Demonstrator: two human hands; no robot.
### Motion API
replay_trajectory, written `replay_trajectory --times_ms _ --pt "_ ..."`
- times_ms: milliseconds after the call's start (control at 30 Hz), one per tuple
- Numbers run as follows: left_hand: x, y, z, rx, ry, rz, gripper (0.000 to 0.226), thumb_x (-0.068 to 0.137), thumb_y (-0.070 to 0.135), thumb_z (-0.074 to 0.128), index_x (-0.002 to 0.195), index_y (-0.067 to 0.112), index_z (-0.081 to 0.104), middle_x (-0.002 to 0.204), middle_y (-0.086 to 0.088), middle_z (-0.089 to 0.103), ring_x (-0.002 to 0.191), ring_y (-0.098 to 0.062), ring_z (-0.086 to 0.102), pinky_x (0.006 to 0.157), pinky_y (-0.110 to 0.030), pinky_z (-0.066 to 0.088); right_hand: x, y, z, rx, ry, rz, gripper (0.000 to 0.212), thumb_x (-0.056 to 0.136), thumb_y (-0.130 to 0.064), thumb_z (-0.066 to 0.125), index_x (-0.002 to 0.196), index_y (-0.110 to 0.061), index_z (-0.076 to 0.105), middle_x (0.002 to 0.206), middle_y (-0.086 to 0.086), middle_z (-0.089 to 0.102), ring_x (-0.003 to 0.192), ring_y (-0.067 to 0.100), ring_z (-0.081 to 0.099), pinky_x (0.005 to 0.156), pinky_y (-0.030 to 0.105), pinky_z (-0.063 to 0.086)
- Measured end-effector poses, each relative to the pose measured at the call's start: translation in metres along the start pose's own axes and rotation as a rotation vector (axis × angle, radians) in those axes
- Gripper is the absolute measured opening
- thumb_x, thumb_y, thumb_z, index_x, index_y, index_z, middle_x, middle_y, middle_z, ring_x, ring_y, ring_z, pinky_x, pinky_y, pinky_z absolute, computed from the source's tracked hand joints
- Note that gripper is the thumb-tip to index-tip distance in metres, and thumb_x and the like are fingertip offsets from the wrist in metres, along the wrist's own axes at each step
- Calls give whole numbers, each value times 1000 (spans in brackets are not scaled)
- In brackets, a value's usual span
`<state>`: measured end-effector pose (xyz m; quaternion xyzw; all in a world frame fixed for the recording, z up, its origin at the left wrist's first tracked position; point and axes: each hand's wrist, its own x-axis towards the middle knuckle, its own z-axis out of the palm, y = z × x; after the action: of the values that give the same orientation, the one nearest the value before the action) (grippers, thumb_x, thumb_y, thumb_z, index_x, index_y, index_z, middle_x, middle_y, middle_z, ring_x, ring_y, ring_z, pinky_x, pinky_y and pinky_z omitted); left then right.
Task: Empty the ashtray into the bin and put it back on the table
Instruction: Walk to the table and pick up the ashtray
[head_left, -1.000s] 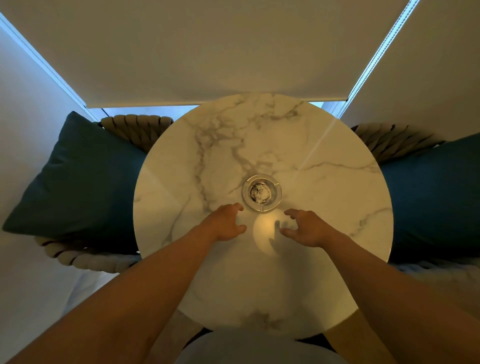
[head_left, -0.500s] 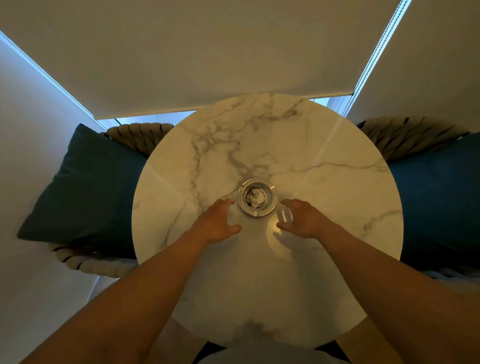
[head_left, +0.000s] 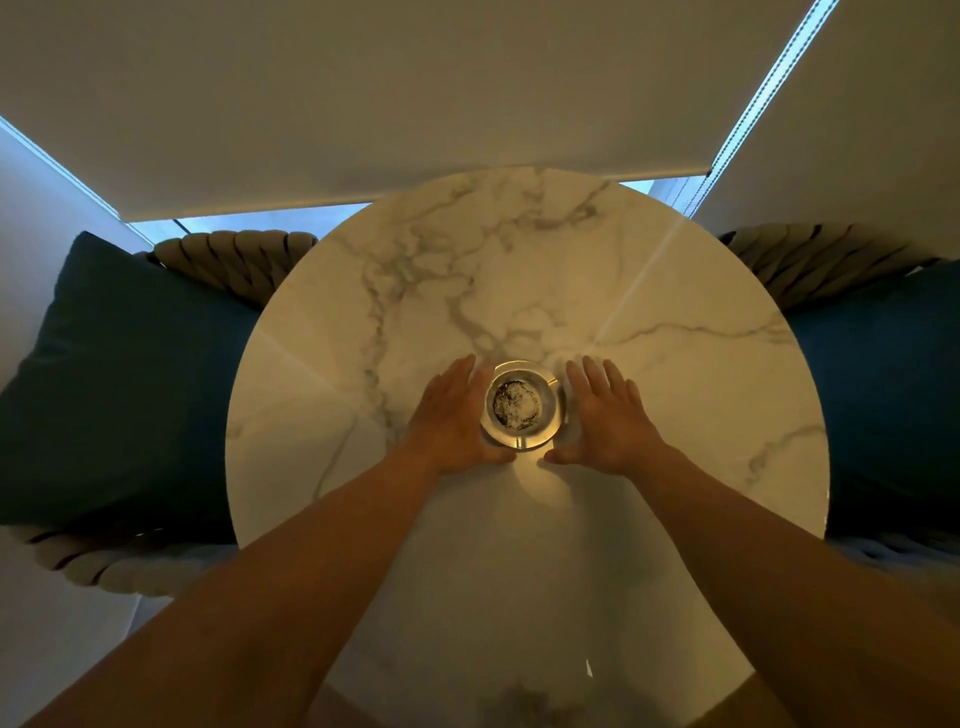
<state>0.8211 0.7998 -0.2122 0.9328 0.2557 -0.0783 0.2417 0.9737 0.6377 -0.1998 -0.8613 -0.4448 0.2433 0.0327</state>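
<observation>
- Sat near the middle of the round white marble table (head_left: 649, 291): round clear glass ashtray (head_left: 521, 404) w/ grey ash in the bowl, not lifted yet afaict.
- Cupped it from both sides: left hand (head_left: 452, 415) and right hand (head_left: 605, 415), fingers spread and flat, not clenched; left looked to touch the rim, right prob just beside.
- Needed a firm two-sided squeeze, then a level lift imo, else ash spilled.
- Couldn't see the bin anywhere.
- Couldn't tell contact under the palms; glass edge hard to read in the glare.
</observation>
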Motion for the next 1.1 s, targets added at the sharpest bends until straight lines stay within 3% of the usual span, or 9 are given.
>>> replay_trajectory --times_ms 133,267,533,700,1100 --pt "9 -3 13 44 -11 46 137 50 72 79 156 23 7 167 -8 6 156 -27 2 124 -47 9 13 2 7 2 -3 -15 138 48 -71 78 150 -19 1 162 11 0 149 38 -7 120 57 7" --pt "10 -10 20 79 -3 52 142 48 80 73 158 22 4 168 -7 1 156 -24 -4 126 -45 4 19 3 13 15 -4 -58 142 47 -78 74 152 -17 -1 163 11 -5 149 37 -11 120 56 3" --pt "11 -19 32 84 93 89 143 49 90 59 155 3 20 165 -16 19 155 -31 14 125 -47 16 19 6 20 31 73 -166 138 51 -82 64 151 -3 11 163 15 6 150 33 -6 124 44 9" --pt "13 -21 38 56 144 94 140 51 90 62 152 1 26 162 -18 27 152 -34 22 123 -48 23 19 6 24 56 123 -182 135 53 -86 55 149 2 20 161 19 15 151 34 1 122 46 16" --pt "8 -19 39 4 145 70 136 52 91 59 154 6 28 164 -13 25 154 -29 17 125 -42 14 20 7 34 87 148 -172 131 55 -87 58 149 -2 24 161 15 18 151 29 4 122 45 18"
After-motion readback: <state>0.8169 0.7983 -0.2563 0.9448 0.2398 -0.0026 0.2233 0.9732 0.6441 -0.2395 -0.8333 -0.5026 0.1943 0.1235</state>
